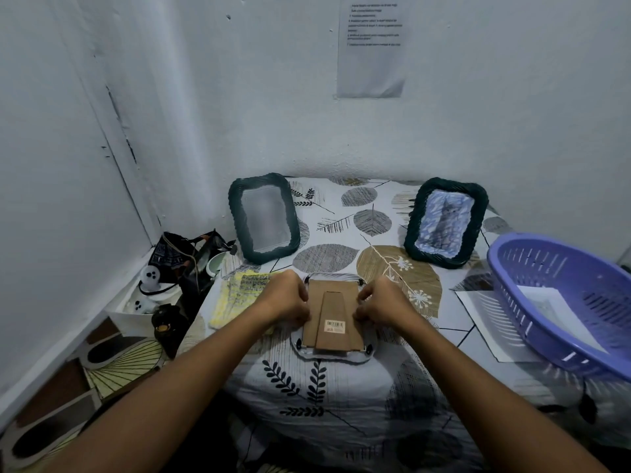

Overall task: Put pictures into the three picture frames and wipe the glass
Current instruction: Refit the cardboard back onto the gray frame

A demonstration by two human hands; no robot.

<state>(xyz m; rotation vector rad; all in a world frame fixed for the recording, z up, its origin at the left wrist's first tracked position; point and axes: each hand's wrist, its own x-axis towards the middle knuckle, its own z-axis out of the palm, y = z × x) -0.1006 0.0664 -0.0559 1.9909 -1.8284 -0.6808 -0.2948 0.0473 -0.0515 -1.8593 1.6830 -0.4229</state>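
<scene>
My left hand (288, 297) and right hand (380, 303) sit with fingers curled at the left and right edges of the brown backing board (333, 315) of the face-down frame (309, 353), which lies flat on the leaf-patterned tablecloth (341, 397) right in front of me; whether my fingertips pinch the board or its clips I cannot tell. From that frame, an empty dark frame (263, 218) stands at 11 o'clock and a dark frame with a picture (445, 222) at 1 o'clock. A yellow cloth (239, 295) lies just at 9 o'clock, and a purple basket (563, 302) holding paper sits at 3 o'clock.
</scene>
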